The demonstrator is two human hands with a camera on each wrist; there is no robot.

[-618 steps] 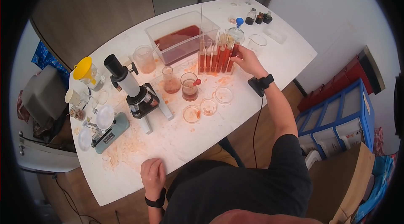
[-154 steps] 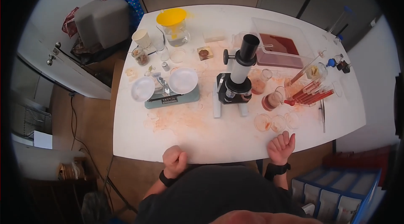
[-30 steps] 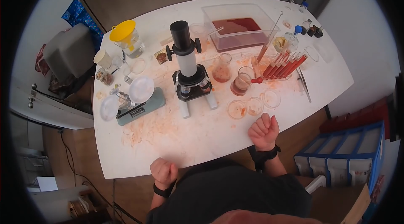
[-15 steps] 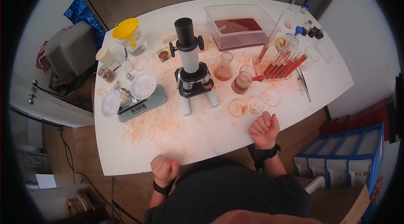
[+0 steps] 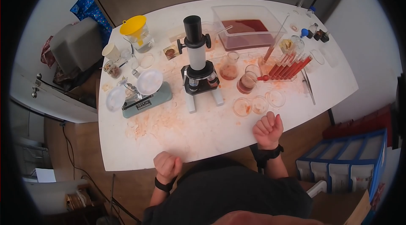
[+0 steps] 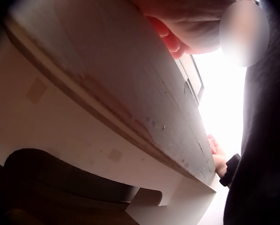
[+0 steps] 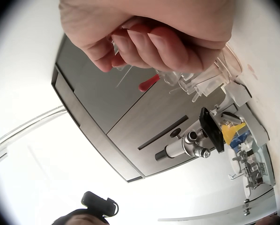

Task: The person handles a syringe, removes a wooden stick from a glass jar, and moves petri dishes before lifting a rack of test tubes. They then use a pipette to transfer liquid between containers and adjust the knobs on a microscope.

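My left hand (image 5: 168,166) rests at the table's front edge with its fingers loosely curled, holding nothing. Palm up, my right hand (image 5: 268,131) lies at the same edge farther right, fingers bent and no object in them. Just beyond it are three petri dishes (image 5: 242,107), one with orange residue. Behind these stands a beaker (image 5: 245,86) of dark red liquid, with a red-bulbed dropper (image 5: 265,78) at its side. A conical flask (image 5: 229,72) and slanting test tubes (image 5: 289,69) of red liquid are farther back. The microscope (image 5: 197,58) stands upright mid-table.
A green balance (image 5: 148,105) with two white pans stands left. Behind it are a yellow funnel (image 5: 133,25) in a jug and a paper cup (image 5: 111,51). A plastic tub (image 5: 275,17) holds red liquid at the back. Long metal tweezers (image 5: 309,87) lie right. Orange stains mark the table (image 5: 139,151).
Some twenty seconds ago my right hand was at the test tubes; it has since come back to the table edge. Over the last second both hands stay put while the head view shifts slightly.
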